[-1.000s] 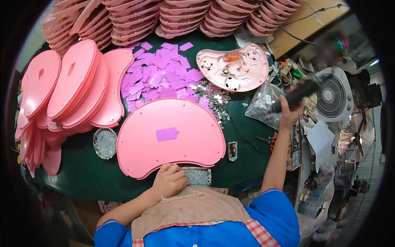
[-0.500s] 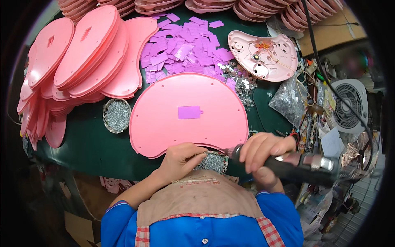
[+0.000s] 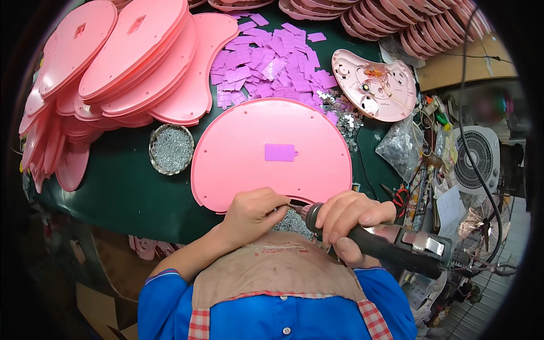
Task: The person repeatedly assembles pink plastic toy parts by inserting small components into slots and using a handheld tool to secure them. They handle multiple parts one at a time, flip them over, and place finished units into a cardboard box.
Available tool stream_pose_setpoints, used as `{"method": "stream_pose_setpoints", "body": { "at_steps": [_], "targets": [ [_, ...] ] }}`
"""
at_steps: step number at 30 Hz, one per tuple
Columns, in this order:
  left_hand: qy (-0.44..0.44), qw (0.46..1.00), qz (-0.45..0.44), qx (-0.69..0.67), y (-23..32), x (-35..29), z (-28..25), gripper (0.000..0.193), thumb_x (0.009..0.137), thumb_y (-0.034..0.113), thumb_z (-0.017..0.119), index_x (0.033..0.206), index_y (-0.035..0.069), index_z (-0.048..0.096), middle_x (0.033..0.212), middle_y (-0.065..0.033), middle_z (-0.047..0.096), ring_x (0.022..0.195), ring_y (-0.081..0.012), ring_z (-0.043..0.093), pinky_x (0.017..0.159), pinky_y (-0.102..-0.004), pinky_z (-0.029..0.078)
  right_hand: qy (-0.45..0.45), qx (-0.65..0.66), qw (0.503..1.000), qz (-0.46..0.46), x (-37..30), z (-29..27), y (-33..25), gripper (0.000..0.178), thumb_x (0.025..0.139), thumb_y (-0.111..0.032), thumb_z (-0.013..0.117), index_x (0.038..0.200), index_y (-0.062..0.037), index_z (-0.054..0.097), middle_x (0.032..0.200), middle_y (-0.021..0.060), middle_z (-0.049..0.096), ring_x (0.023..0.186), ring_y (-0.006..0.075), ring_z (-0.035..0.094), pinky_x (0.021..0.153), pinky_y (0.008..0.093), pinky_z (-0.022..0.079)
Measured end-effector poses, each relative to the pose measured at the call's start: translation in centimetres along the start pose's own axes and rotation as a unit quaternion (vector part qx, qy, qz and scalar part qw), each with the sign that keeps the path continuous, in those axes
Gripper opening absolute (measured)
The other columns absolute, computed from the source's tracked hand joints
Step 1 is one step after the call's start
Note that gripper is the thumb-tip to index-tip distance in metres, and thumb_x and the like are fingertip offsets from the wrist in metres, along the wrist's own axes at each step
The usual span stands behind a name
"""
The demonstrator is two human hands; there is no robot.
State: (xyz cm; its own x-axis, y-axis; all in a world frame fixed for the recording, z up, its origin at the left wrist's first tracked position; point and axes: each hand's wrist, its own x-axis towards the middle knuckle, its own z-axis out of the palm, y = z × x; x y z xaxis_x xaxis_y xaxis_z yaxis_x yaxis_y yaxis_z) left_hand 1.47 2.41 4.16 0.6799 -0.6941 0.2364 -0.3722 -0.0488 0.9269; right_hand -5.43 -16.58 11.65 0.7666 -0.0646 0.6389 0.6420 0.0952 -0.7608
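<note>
Pink panel (image 3: pixel 272 177) lies flat mid-table before us, its notch facing our apron (image 3: pixel 272 269), one purple plate (image 3: pixel 280 152) on top. Containers, left to right: a cardboard box (image 3: pixel 96 303) down low, contents too dark to tell; then a round dish (image 3: pixel 152 157) loaded with tiny silvery bits (image 3: pixel 171 148). Here's our left hand (image 3: pixel 256 205) at the notch, finger and thumb pinched together, anything between them too small to tell! More silvery bits show just below. Our right hand (image 3: pixel 354 218) wraps firmly round a dark power screwdriver (image 3: pixel 396 246), its tip at those left fingertips. Farther right, a clear bag (image 3: pixel 401 150) bulges with small pieces.

Across the green tabletop (image 3: pixel 116 190) we've got piled pink panels (image 3: pixel 136 62) at left, scattered purple plates (image 3: pixel 277 62), a pale pink shell (image 3: pixel 396 105) with wires, then red-handled pliers (image 3: pixel 401 198). Far right, a grey fan (image 3: pixel 477 158) faces us.
</note>
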Motion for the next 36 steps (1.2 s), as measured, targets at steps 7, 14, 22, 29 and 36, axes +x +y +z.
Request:
{"method": "stream_pose_setpoints", "body": {
  "at_steps": [7, 14, 22, 29, 36],
  "targets": [
    [-0.026, 0.998, 0.029, 0.046, -0.2, -0.1, -0.2, 0.005, 0.084, 0.006, 0.073, 0.085, 0.002, 0.070, 0.072, -0.0104, 0.063, 0.063, -0.0262, 0.064, 0.057, -0.0381, 0.052, 0.016, -0.023, 0.999, 0.018, -0.2, 1.1, 0.1, 0.051, 0.082, 0.008, 0.069, 0.125, -0.0048, 0.047, 0.069, 0.0055, 0.063, 0.054, 0.0173, 0.063, 0.062, 0.0372, 0.058],
    [-0.045, 0.996, 0.030, 0.071, 0.0, 0.1, -0.2, 0.006, 0.083, 0.006, 0.071, 0.082, 0.002, 0.067, 0.071, -0.0113, 0.062, 0.063, -0.0284, 0.064, 0.058, -0.0399, 0.053, 0.024, -0.037, 0.998, 0.033, -0.8, 1.3, -0.1, 0.053, 0.081, 0.011, 0.069, 0.126, -0.0039, 0.046, 0.071, 0.0086, 0.063, 0.060, 0.0204, 0.065, 0.066, 0.0379, 0.058],
    [-0.082, 0.976, 0.047, 0.195, 0.9, 1.5, -0.2, 0.009, 0.084, 0.006, 0.070, 0.080, 0.001, 0.064, 0.073, -0.0140, 0.063, 0.069, -0.0322, 0.066, 0.061, -0.0427, 0.054, 0.066, -0.075, 0.994, 0.032, -1.0, 1.3, 1.4, 0.049, 0.080, 0.014, 0.068, 0.121, -0.0016, 0.046, 0.074, 0.0105, 0.063, 0.067, 0.0212, 0.067, 0.068, 0.0392, 0.058],
    [-0.085, 0.993, -0.046, 0.068, -0.7, 3.1, -1.4, 0.016, 0.090, 0.012, 0.072, 0.084, -0.001, 0.065, 0.079, -0.0164, 0.067, 0.073, -0.0353, 0.068, 0.065, -0.0444, 0.054, 0.063, -0.125, 0.990, -0.026, 1.3, -2.4, 5.5, 0.047, 0.088, 0.009, 0.065, 0.126, -0.0019, 0.040, 0.071, 0.0097, 0.062, 0.066, 0.0202, 0.066, 0.066, 0.0378, 0.059],
    [-0.086, 0.994, -0.038, 0.048, -3.8, 5.1, -1.4, 0.012, 0.092, 0.010, 0.073, 0.093, -0.001, 0.069, 0.084, -0.0160, 0.068, 0.074, -0.0300, 0.069, 0.068, -0.0387, 0.054, 0.089, -0.116, 0.989, 0.022, 0.6, -3.5, 9.5, 0.041, 0.087, 0.005, 0.066, 0.120, -0.0021, 0.043, 0.072, 0.0102, 0.062, 0.063, 0.0188, 0.063, 0.063, 0.0363, 0.058]
  ]
}}
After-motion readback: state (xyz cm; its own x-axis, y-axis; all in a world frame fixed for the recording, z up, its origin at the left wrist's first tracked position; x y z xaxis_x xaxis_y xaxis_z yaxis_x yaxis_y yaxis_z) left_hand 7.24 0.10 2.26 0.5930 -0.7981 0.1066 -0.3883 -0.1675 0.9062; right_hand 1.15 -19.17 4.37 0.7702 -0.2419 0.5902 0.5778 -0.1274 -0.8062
